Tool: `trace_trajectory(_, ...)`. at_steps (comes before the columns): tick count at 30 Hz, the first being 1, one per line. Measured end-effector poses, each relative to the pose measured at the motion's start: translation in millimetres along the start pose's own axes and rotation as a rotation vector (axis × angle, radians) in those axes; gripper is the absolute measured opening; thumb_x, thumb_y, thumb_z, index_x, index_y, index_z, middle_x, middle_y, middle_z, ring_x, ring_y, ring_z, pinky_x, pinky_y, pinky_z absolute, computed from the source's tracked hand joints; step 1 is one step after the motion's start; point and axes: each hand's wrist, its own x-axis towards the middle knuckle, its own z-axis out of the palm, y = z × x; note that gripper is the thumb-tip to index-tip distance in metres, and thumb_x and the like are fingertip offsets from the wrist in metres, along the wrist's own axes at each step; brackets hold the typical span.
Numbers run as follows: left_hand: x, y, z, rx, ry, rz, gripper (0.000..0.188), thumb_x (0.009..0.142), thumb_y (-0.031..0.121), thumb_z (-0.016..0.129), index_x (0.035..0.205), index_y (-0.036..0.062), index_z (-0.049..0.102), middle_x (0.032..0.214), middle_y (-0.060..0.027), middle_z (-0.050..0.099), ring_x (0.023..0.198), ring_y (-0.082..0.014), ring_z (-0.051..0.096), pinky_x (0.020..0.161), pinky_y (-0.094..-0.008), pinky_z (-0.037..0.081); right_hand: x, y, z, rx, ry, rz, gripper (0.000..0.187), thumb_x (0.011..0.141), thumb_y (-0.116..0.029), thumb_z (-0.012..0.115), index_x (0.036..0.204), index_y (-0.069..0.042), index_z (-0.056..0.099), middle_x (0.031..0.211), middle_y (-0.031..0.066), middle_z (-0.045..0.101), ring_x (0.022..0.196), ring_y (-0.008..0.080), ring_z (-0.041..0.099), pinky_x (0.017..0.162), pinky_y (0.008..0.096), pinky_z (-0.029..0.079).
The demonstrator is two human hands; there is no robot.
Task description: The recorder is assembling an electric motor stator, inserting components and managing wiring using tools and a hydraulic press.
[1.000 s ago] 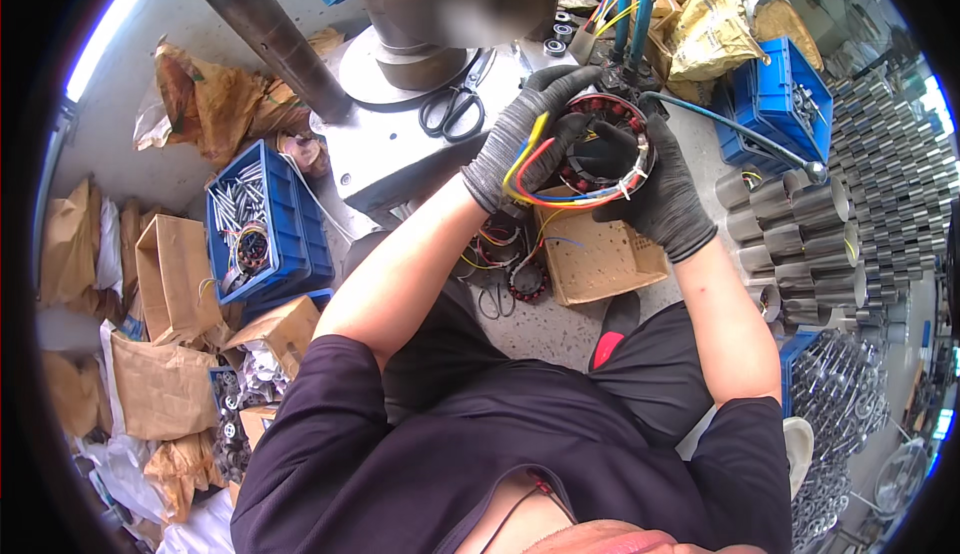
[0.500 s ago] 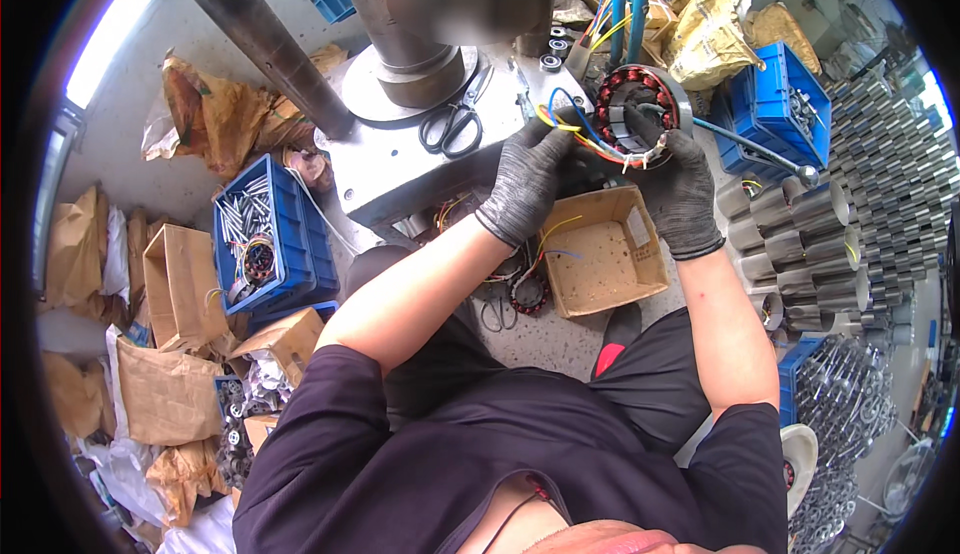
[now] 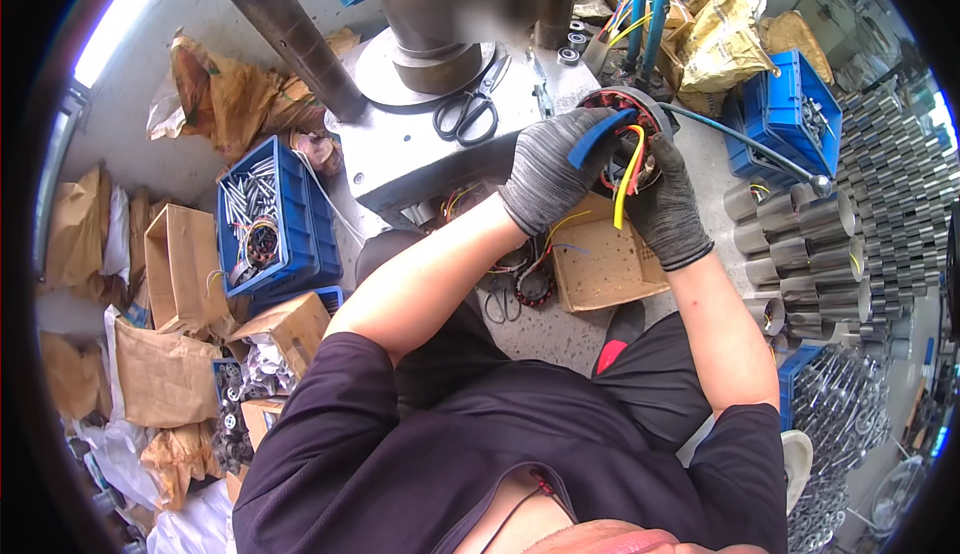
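Observation:
A stator (image 3: 660,114), a metal ring with red-brown windings inside, is held up just past the front right corner of the press table. My right hand (image 3: 672,209), in a grey work glove, grips its lower right side, thumb at the rim. My left hand (image 3: 555,169), gloved alike, is closed at its left side with fingers over the rim; the fingertips are partly hidden. A blue lead wire (image 3: 600,138) lies across the left fingers. Yellow lead wires (image 3: 627,179) and a red one hang loose out of the ring between both hands.
Black scissors (image 3: 466,116) lie on the press table (image 3: 400,159), beside a metal cylinder (image 3: 425,14). Below my hands stands a cardboard box (image 3: 600,274). A blue crate (image 3: 290,244) of metal shafts is at left; stacked metal sleeves (image 3: 800,234) and another blue crate (image 3: 790,104) are at right.
The stator has been tilted and drawn slightly left. My left hand has moved from the wires out to the left up against the ring, and the yellow wires now hang downward.

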Motion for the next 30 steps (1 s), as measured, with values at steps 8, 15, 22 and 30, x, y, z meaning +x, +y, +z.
trace_trajectory(8,10.7,16.9,-8.5,0.221,-0.221,0.111,0.034,0.089,0.028,0.069,0.119,0.0119,0.07,0.1,-0.0178,0.067,0.083,-0.0401,0.065,0.072,-0.0516,0.053,-8.3,-3.2,17.9,-0.033,0.071,-0.049,0.053,0.093,-0.046,0.069,0.132,-0.01,0.061,0.12,0.0064,0.07,0.103,0.0206,0.069,0.089,0.0367,0.057)
trace_trajectory(15,6.8,13.2,-2.5,0.353,-0.309,0.051,0.028,0.088,0.027,0.071,0.111,0.0117,0.072,0.095,-0.0179,0.065,0.078,-0.0373,0.066,0.067,-0.0484,0.054,-7.7,-2.1,9.4,-0.116,0.121,-0.099,0.05,0.092,-0.04,0.071,0.131,-0.01,0.062,0.117,0.0076,0.071,0.102,0.0213,0.069,0.09,0.0393,0.056)
trace_trajectory(22,-1.4,-1.9,-1.9,-0.198,0.119,-0.419,0.028,0.083,0.012,0.08,0.104,-0.0002,0.066,0.096,-0.0123,0.067,0.083,-0.0216,0.068,0.077,-0.035,0.057,-8.2,-12.8,8.1,0.117,0.042,-0.04,0.057,0.092,-0.036,0.072,0.14,-0.008,0.056,0.127,0.0143,0.068,0.116,0.0254,0.066,0.101,0.0399,0.055)
trace_trajectory(30,3.8,-19.6,2.3,-0.153,0.047,-0.478,0.037,0.08,0.018,0.085,0.104,-0.0013,0.065,0.091,-0.0104,0.067,0.083,-0.0176,0.066,0.078,-0.033,0.056,-5.9,-3.3,6.2,0.065,0.106,-0.139,0.056,0.099,-0.035,0.063,0.144,-0.004,0.051,0.137,0.0187,0.062,0.123,0.0304,0.063,0.107,0.0458,0.052)
